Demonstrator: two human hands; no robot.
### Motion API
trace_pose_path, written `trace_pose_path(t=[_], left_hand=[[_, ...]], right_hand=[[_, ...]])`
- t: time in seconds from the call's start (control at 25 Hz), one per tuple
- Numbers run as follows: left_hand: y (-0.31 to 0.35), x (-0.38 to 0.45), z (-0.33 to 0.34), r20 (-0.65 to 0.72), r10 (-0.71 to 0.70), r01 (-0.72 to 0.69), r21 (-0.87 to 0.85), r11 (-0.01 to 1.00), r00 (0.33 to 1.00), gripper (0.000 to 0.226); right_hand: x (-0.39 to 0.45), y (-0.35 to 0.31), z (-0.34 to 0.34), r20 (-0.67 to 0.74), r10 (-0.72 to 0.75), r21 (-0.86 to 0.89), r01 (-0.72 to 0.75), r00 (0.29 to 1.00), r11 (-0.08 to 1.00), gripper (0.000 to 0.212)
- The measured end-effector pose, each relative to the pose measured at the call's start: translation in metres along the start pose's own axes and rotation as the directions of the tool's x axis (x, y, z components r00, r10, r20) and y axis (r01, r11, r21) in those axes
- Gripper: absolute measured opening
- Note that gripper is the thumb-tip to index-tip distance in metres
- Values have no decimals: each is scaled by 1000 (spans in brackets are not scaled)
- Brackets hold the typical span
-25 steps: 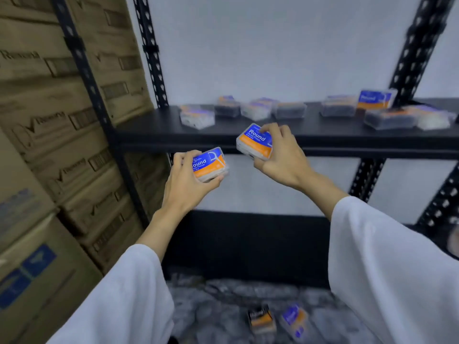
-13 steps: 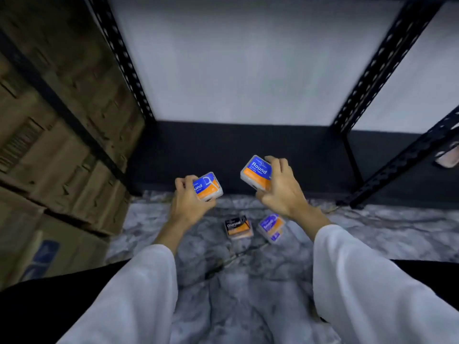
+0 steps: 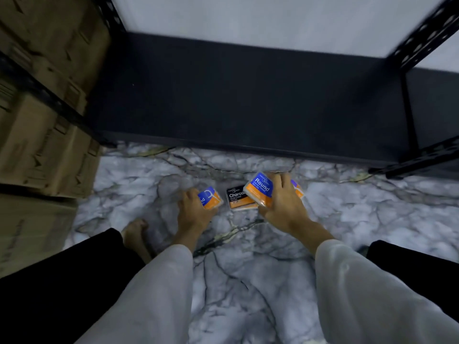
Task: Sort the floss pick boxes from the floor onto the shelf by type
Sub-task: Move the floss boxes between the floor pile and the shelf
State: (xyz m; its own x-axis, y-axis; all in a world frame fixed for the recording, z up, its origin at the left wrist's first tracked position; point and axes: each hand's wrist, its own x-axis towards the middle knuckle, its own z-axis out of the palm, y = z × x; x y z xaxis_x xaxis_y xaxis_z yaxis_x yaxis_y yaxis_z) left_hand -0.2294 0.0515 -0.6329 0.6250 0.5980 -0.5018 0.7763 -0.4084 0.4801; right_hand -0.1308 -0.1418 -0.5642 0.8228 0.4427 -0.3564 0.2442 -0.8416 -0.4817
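Observation:
My left hand [image 3: 196, 212] grips a blue-and-orange floss pick box [image 3: 210, 197] low over the marble floor. In my right hand [image 3: 283, 207] is a second blue-and-orange box [image 3: 259, 191] marked "Round". Between the two hands a black-and-orange "Charcoal" box [image 3: 238, 197] lies on the floor, partly covered by the Round box. Another blue-and-orange box [image 3: 298, 187] lies on the floor behind my right hand's fingers, mostly hidden.
The black bottom shelf board [image 3: 248, 100] of the metal rack stands just beyond the boxes, with a black upright [image 3: 422, 38] at the right. Stacked cardboard cartons [image 3: 42, 115] fill the left side. My bare foot [image 3: 136, 234] rests on the marble floor [image 3: 236, 281].
My view has tipped from the upper shelf down to the floor. Both hands, each still holding its box, have come down to just above the two boxes on the floor.

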Motion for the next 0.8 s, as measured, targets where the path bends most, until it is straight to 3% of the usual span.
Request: trace_pose_path(t=[0.2, 0.4, 0.56, 0.68, 0.8], left_hand=[[-3, 14, 15, 24, 44, -44, 7, 999, 999, 74], [-7, 21, 13, 46, 111, -113, 47, 992, 993, 70], [1, 30, 2, 30, 210, -212, 107, 971, 977, 67], [12, 28, -7, 40, 255, -258, 133, 957, 966, 59], [36, 17, -29, 42, 283, -286, 115, 951, 958, 35]], right_hand=[[11, 1, 14, 3, -9, -18, 9, 1000, 1000, 64], [22, -6, 33, -2, -63, -144, 62, 998, 988, 67], [25, -13, 39, 69, -30, -77, 35, 997, 996, 72], [25, -14, 26, 12, -30, -34, 30, 999, 999, 61], [22, -19, -5, -8, -29, -44, 28, 1000, 999, 44]])
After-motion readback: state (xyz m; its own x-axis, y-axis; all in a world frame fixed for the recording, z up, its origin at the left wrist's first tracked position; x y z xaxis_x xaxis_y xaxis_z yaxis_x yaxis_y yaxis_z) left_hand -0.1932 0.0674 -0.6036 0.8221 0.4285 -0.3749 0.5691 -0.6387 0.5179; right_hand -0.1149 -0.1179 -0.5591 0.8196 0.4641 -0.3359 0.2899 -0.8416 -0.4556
